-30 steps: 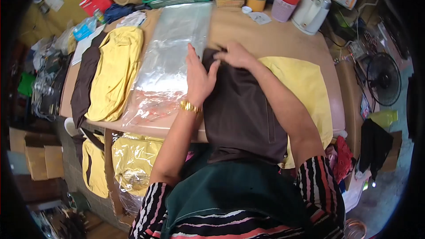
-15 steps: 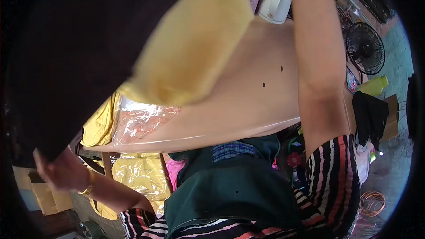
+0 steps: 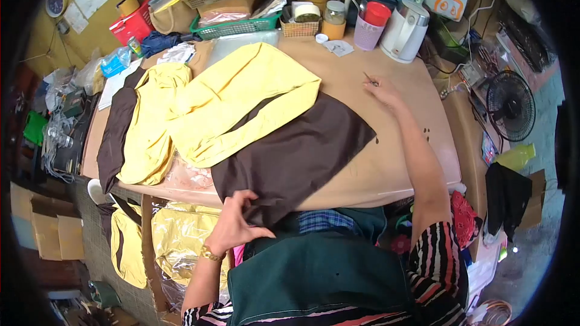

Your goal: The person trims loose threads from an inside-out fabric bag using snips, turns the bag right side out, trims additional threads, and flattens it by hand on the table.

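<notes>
My left hand (image 3: 238, 223), with a gold bracelet at the wrist, is at the table's front edge, its thumb and fingers apart, beside the near corner of a dark brown cloth (image 3: 290, 157). A yellow cloth piece (image 3: 248, 96) lies over the brown one, angled toward the left. My right hand (image 3: 382, 92) is over the right part of the table, closed around a small thin dark tool whose tip points to the back left. What tool it is cannot be made out.
Another yellow and brown garment (image 3: 154, 127) lies at the left, next to clear plastic (image 3: 196, 175). Along the back stand a green basket (image 3: 241, 27), a jar (image 3: 334, 18), a pink cup (image 3: 368, 33) and a white kettle (image 3: 405, 30). A fan (image 3: 510, 105) is at the right.
The brown and yellow cloth, raised at the left half a second ago, now lies spread on the table. My left hand has come back right, and my right hand has moved down into view.
</notes>
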A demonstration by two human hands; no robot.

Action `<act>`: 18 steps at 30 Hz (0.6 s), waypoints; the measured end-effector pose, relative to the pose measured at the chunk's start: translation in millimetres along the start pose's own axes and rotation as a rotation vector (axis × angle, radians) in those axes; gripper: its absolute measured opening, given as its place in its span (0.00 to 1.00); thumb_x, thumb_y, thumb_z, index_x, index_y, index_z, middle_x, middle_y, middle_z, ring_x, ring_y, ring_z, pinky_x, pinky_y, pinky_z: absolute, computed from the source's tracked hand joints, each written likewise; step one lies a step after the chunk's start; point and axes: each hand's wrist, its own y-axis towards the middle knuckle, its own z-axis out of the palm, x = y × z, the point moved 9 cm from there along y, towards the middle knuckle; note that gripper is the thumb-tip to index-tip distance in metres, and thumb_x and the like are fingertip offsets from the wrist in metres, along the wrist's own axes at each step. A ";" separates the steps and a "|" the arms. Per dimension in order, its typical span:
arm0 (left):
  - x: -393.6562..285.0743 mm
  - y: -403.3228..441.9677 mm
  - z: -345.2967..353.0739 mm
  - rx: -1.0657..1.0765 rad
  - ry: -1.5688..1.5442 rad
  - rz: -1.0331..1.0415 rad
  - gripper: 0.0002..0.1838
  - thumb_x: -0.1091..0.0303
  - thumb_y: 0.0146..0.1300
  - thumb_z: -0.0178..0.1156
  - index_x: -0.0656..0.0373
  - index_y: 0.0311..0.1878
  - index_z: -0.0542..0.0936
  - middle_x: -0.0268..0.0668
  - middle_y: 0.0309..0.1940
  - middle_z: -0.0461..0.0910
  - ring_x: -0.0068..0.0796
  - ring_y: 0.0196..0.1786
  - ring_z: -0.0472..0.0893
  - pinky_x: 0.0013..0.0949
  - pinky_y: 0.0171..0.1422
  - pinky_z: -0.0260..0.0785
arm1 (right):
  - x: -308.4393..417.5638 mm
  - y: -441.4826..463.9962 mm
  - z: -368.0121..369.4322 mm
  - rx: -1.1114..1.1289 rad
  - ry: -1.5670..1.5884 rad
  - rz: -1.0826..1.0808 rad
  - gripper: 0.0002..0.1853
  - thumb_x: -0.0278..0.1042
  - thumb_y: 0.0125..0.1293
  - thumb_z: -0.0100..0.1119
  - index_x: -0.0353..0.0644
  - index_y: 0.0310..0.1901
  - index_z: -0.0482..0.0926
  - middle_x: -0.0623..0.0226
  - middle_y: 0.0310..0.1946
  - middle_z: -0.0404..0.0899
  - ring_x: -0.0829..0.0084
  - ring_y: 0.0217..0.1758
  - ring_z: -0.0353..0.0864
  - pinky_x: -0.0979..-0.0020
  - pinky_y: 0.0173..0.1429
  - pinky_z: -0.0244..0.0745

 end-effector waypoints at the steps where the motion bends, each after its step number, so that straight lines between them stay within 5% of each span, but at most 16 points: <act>1: -14.3 3.8 3.3 -0.006 0.075 0.050 0.34 0.65 0.43 0.79 0.53 0.57 0.76 0.38 0.32 0.74 0.38 0.37 0.74 0.36 0.47 0.65 | 0.7 4.6 8.5 0.008 0.001 -0.010 0.25 0.50 0.62 0.67 0.43 0.55 0.78 0.74 0.34 0.77 0.76 0.35 0.76 0.71 0.44 0.72; 3: -3.2 0.5 17.9 0.091 0.260 0.077 0.33 0.67 0.44 0.76 0.50 0.58 0.77 0.37 0.32 0.73 0.38 0.37 0.74 0.36 0.46 0.63 | 57.2 -31.3 -9.7 -0.501 -0.661 -0.102 0.29 0.49 0.63 0.66 0.40 0.61 0.73 0.61 0.51 0.77 0.63 0.56 0.78 0.63 0.58 0.72; 6: 18.6 -2.9 29.6 0.190 0.456 0.082 0.28 0.74 0.45 0.68 0.44 0.55 0.81 0.34 0.32 0.71 0.38 0.38 0.74 0.36 0.42 0.60 | 84.5 -61.4 1.1 -0.233 -0.391 -0.137 0.28 0.49 0.62 0.66 0.43 0.60 0.74 0.56 0.59 0.73 0.58 0.68 0.69 0.60 0.68 0.65; 10: 13.1 7.2 3.2 -0.050 0.326 0.090 0.24 0.77 0.38 0.66 0.51 0.44 0.82 0.39 0.38 0.72 0.42 0.45 0.73 0.41 0.49 0.63 | 87.9 -134.6 23.9 -0.153 -0.303 -0.301 0.25 0.46 0.61 0.68 0.43 0.56 0.76 0.57 0.55 0.74 0.59 0.62 0.74 0.61 0.63 0.69; 12: 7.1 15.4 1.3 -0.034 0.361 0.101 0.24 0.77 0.36 0.67 0.54 0.44 0.81 0.42 0.46 0.72 0.46 0.49 0.71 0.45 0.52 0.63 | 56.9 -159.8 2.8 -0.379 -0.095 -0.209 0.21 0.44 0.58 0.71 0.42 0.49 0.79 0.59 0.53 0.75 0.61 0.56 0.77 0.62 0.58 0.72; 16: -49.3 31.9 1.3 0.031 0.451 0.153 0.28 0.59 0.45 0.75 0.53 0.52 0.79 0.41 0.57 0.72 0.47 0.61 0.70 0.44 0.59 0.62 | 24.1 -209.6 18.8 -0.186 0.168 0.023 0.16 0.39 0.57 0.72 0.41 0.42 0.80 0.61 0.43 0.77 0.61 0.49 0.78 0.63 0.52 0.73; 18: -63.4 43.9 10.5 0.080 0.426 0.179 0.31 0.50 0.50 0.73 0.55 0.55 0.78 0.43 0.61 0.71 0.48 0.65 0.69 0.44 0.63 0.62 | 44.9 -235.8 23.1 -0.312 -0.016 -0.208 0.13 0.36 0.56 0.71 0.40 0.38 0.80 0.62 0.35 0.78 0.58 0.43 0.79 0.63 0.47 0.73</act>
